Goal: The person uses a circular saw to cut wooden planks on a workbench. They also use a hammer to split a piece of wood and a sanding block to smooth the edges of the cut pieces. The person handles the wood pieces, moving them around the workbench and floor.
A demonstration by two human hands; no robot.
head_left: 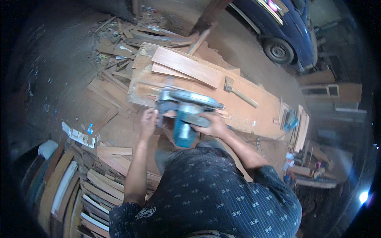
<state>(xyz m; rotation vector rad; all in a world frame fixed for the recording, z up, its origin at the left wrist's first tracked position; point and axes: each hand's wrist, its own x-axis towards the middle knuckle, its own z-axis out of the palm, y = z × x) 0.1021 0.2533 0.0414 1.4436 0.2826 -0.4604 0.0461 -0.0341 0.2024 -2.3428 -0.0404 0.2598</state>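
A teal circular saw [185, 131] with a grey metal blade guard is at the near edge of the workbench, slightly smeared by motion. My right hand [214, 124] is wrapped round its handle. At the saw's left side, my left hand [149, 119] has its fingers curled and pressed against the edge of its base plate; the fingertips are partly hidden. Beyond the saw, two flat planks [186, 66] lie overlapping on the bench. To their right rests a hatchet-like tool [241, 92] with a metal head and a wooden handle.
The long wooden workbench [262, 107] carries another teal power tool [291, 119] at its right end, next to upright boards [302, 129]. Scrap wood [115, 51] litters the floor at the back left. Stacked timber [67, 186] stands near left. A blue car [283, 35] is parked behind.
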